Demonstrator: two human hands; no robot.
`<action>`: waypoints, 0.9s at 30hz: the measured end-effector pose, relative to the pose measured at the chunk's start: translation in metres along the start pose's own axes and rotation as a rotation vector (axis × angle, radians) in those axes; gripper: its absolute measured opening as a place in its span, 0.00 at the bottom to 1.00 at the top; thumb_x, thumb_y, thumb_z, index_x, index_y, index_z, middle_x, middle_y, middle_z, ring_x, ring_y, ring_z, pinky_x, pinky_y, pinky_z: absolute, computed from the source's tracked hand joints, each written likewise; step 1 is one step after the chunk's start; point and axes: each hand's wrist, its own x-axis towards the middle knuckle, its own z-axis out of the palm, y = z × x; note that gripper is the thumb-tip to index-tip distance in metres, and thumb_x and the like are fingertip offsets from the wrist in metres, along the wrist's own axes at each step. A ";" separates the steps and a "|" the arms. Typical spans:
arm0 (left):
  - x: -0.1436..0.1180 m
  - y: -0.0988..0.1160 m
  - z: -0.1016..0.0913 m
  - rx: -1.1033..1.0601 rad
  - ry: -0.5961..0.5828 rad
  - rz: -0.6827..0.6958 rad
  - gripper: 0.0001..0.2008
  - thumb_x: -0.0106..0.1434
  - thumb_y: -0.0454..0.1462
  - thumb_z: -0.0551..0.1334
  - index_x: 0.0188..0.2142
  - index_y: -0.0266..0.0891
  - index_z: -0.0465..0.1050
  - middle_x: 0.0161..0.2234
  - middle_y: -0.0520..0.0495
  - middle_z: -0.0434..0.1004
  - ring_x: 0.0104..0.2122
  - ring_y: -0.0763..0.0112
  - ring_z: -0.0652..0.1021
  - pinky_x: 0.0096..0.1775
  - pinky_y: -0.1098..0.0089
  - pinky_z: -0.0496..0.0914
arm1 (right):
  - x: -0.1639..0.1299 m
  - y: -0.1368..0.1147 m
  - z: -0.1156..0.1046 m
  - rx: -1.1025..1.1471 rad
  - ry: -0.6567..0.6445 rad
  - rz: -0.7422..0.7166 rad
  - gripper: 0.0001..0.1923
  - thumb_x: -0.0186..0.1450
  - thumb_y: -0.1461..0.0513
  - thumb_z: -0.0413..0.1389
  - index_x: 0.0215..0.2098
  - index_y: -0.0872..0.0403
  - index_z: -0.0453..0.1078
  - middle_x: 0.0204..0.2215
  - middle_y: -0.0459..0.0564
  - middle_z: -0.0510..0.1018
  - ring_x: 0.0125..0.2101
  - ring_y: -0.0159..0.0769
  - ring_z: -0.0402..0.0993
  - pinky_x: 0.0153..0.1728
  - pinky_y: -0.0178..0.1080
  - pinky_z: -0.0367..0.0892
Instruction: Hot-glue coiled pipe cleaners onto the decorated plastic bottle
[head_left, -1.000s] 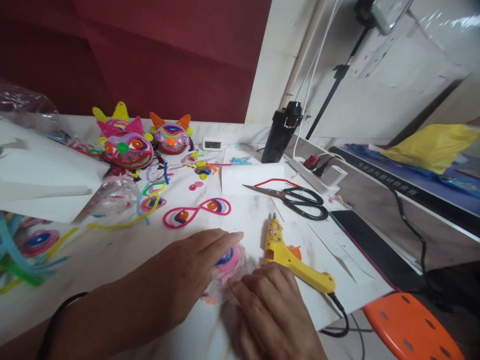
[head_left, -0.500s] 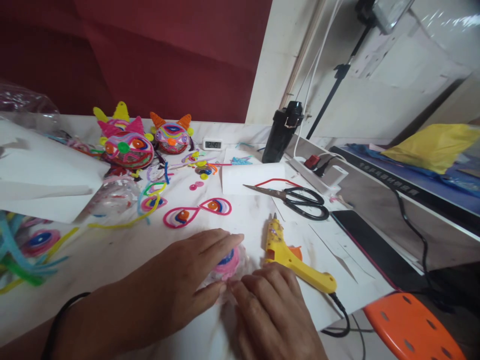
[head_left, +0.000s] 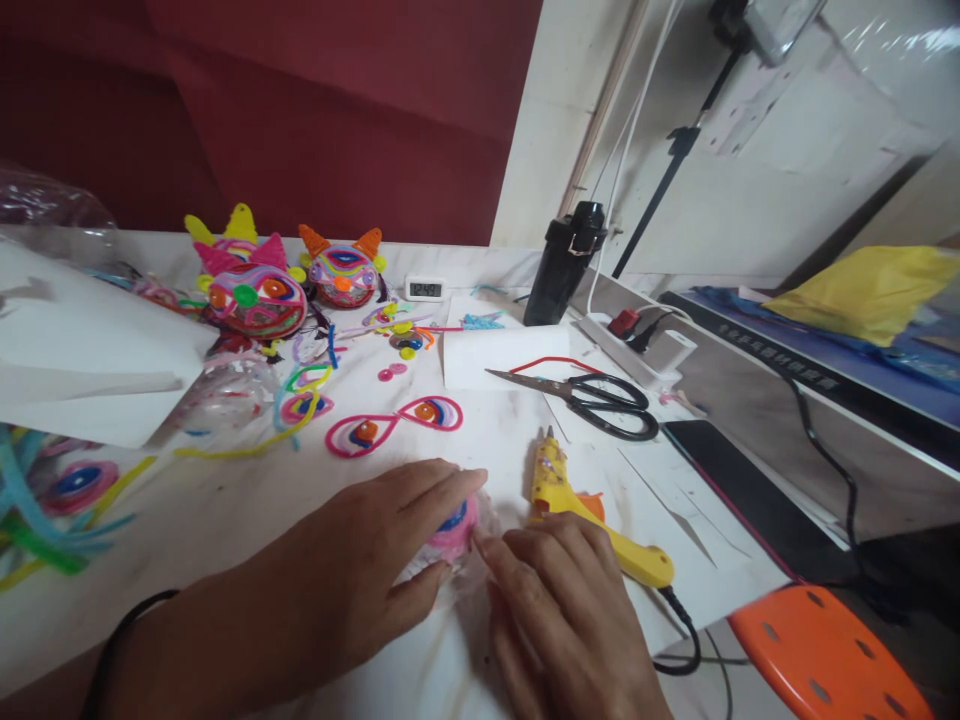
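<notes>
1 pink-and-blue disc (head_left: 459, 530), left hand (head_left: 375, 545) clamped on it, right hand (head_left: 566, 605) alongside, its grip unclear

The marbled white table (head_left: 225, 500) carries pink-rimmed eye shapes (head_left: 364, 433), a digital clock (head_left: 425, 290) and paper (head_left: 502, 360).

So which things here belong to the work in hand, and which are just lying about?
Likely part of the work:
pink-and-blue piece at the left hand and right hand
glue gun
eye-shaped pieces
scissors

Likely just lying about:
black bottle
white digital clock
yellow sheet
</notes>
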 end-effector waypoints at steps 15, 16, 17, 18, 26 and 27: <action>0.003 0.003 -0.005 -0.041 0.003 0.012 0.28 0.66 0.30 0.56 0.65 0.43 0.59 0.61 0.41 0.75 0.57 0.58 0.78 0.58 0.58 0.75 | -0.006 0.013 -0.005 -0.112 -0.098 -0.133 0.17 0.67 0.70 0.55 0.54 0.63 0.75 0.39 0.55 0.80 0.40 0.47 0.69 0.45 0.51 0.60; 0.003 0.003 -0.006 -0.039 0.011 0.017 0.28 0.66 0.29 0.56 0.65 0.43 0.58 0.61 0.41 0.75 0.57 0.58 0.78 0.58 0.58 0.75 | -0.006 0.013 -0.005 -0.124 -0.098 -0.137 0.17 0.68 0.70 0.55 0.54 0.63 0.75 0.39 0.56 0.80 0.41 0.48 0.69 0.46 0.51 0.60; 0.003 0.003 -0.006 -0.038 0.019 0.023 0.29 0.66 0.29 0.56 0.66 0.43 0.58 0.61 0.41 0.75 0.57 0.58 0.78 0.58 0.59 0.75 | -0.006 0.013 -0.006 -0.138 -0.095 -0.138 0.17 0.68 0.69 0.55 0.54 0.63 0.76 0.39 0.56 0.81 0.41 0.48 0.69 0.46 0.52 0.60; 0.003 0.003 -0.006 -0.040 0.026 0.027 0.29 0.66 0.29 0.56 0.66 0.43 0.57 0.61 0.41 0.75 0.58 0.58 0.78 0.58 0.59 0.75 | -0.006 0.013 -0.006 -0.149 -0.090 -0.139 0.16 0.68 0.69 0.55 0.53 0.62 0.76 0.39 0.56 0.81 0.41 0.48 0.69 0.46 0.52 0.60; 0.003 0.002 -0.007 -0.024 0.027 0.036 0.28 0.66 0.30 0.56 0.65 0.44 0.58 0.61 0.41 0.75 0.57 0.57 0.78 0.58 0.60 0.75 | 0.003 0.013 -0.007 -0.203 -0.033 -0.171 0.11 0.72 0.69 0.54 0.45 0.60 0.80 0.35 0.54 0.84 0.38 0.46 0.70 0.47 0.51 0.60; 0.003 0.002 -0.007 -0.015 0.027 0.040 0.28 0.66 0.30 0.56 0.65 0.43 0.57 0.61 0.41 0.75 0.57 0.57 0.78 0.58 0.60 0.75 | 0.005 0.012 -0.007 -0.206 -0.016 -0.172 0.11 0.72 0.69 0.54 0.44 0.60 0.80 0.34 0.53 0.84 0.37 0.45 0.70 0.47 0.51 0.60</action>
